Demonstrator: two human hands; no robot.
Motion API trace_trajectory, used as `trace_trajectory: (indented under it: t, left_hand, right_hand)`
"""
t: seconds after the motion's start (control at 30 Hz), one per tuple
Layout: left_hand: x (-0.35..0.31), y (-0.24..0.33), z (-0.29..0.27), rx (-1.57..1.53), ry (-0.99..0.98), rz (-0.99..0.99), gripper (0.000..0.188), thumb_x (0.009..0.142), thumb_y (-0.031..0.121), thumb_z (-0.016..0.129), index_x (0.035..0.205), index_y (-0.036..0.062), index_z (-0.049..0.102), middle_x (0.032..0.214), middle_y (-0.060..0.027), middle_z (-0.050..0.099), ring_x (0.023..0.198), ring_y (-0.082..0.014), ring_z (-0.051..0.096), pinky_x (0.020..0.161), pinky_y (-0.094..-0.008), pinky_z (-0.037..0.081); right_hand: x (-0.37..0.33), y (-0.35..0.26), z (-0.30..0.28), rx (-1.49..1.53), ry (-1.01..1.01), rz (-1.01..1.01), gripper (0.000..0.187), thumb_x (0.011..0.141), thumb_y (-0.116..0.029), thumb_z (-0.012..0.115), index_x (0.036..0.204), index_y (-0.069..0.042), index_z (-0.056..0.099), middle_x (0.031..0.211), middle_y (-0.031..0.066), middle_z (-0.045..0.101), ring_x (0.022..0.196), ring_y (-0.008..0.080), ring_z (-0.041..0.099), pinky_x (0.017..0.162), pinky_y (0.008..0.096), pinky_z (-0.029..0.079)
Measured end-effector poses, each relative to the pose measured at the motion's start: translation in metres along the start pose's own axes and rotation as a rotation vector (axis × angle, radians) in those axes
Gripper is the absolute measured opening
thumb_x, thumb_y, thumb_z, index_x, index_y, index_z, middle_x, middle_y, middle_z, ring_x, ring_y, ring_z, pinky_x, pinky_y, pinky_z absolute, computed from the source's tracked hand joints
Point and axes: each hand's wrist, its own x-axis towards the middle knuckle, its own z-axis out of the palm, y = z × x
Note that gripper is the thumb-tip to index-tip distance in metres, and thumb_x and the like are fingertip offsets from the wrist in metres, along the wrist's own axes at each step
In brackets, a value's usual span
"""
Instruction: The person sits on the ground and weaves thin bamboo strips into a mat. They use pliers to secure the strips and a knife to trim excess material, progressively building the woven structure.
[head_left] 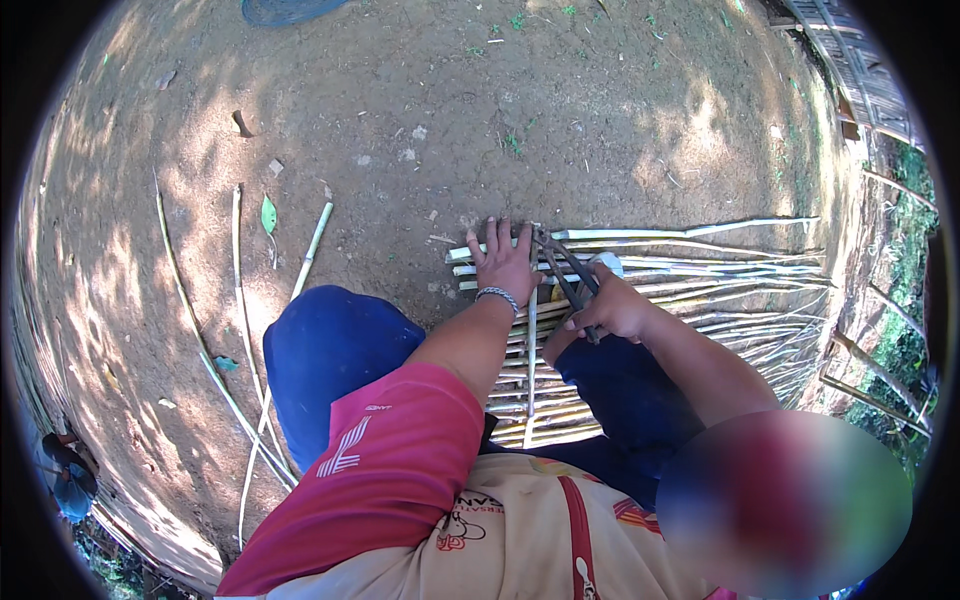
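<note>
We are bracing sticks (640, 234) under our spread left hand (503, 265), right hand (615, 308) gripping pliers (574, 266) beside its fingers, apparently pinching, needing steadiness

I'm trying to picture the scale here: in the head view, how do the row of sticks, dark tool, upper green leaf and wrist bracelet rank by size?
1. Row of sticks
2. Dark tool, partly covered
3. Upper green leaf and bracelet: too alike to rank
</note>
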Motion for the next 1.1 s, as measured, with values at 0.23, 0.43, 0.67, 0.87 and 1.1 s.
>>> trace_trajectory:
  t: [0.23,0.43,0.67,0.87,1.1]
  left_hand:
    - [0.000,0.000,-0.002,0.007,-0.005,-0.009,0.094,0.076,0.046,0.082,0.154,0.0191,0.037,0.158,-0.0155,0.030,0.153,-0.0341,0.015,0.119,-0.0646,0.003]
    - [0.000,0.001,-0.002,-0.002,-0.003,-0.006,0.094,0.076,0.046,0.082,0.155,0.0189,0.037,0.158,-0.0159,0.030,0.153,-0.0344,0.015,0.119,-0.0650,0.003]
    - [-0.001,0.000,-0.001,0.006,-0.009,-0.007,0.094,0.077,0.048,0.080,0.155,0.0190,0.036,0.160,-0.0166,0.030,0.153,-0.0339,0.015,0.119,-0.0645,0.003]
    - [-0.002,-0.001,-0.001,0.027,-0.004,-0.014,0.094,0.078,0.049,0.079,0.155,0.0193,0.036,0.160,-0.0162,0.030,0.154,-0.0335,0.015,0.119,-0.0639,0.003]
    - [-0.002,-0.001,-0.001,0.018,0.006,0.004,0.093,0.079,0.049,0.078,0.156,0.0198,0.035,0.159,-0.0159,0.031,0.153,-0.0341,0.017,0.119,-0.0640,0.004]
  right_hand:
    - [-0.013,-0.025,0.016,-0.688,0.254,-0.089,0.088,0.071,-0.017,0.081,0.143,0.004,0.033,0.119,0.0258,0.061,0.105,0.0469,0.065,0.096,0.0445,0.053]
    - [-0.006,-0.032,0.014,-1.259,0.319,-0.053,0.065,0.089,-0.022,0.066,0.144,0.001,0.040,0.121,0.0226,0.062,0.113,0.0328,0.065,0.082,0.0412,0.058]
    - [-0.003,-0.026,0.012,-1.654,0.485,-0.084,0.062,0.094,-0.023,0.058,0.149,0.001,0.041,0.125,0.0184,0.060,0.107,0.0264,0.063,0.079,0.0365,0.057]
    - [-0.006,-0.034,-0.003,-1.623,0.459,-0.230,0.057,0.090,-0.018,0.061,0.142,0.003,0.047,0.122,0.0182,0.061,0.103,0.0289,0.065,0.081,0.0391,0.057]
    - [-0.004,-0.062,-0.007,-1.262,0.208,-0.071,0.034,0.083,-0.013,0.066,0.110,0.007,0.066,0.098,0.0224,0.070,0.094,0.0309,0.073,0.077,0.0408,0.059]
